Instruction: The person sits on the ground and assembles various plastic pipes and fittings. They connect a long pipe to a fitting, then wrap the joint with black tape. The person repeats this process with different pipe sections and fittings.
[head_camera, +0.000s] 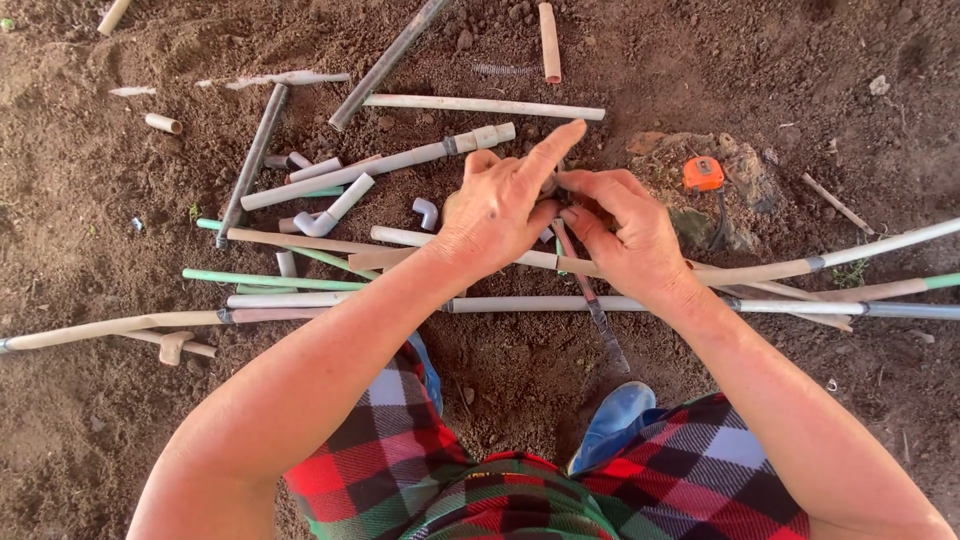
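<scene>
Both hands meet over a messy pile of pipes on the dirt ground. The left hand has its index finger sticking straight out while the thumb and other fingers curl around a small dark piece, mostly hidden so I can't tell what it is. The right hand pinches that same piece from the other side, fingertips touching the left's. Right below them lies a long grey pipe. An orange tape measure sits on a rock near the right hand. A grey elbow fitting lies just left.
</scene>
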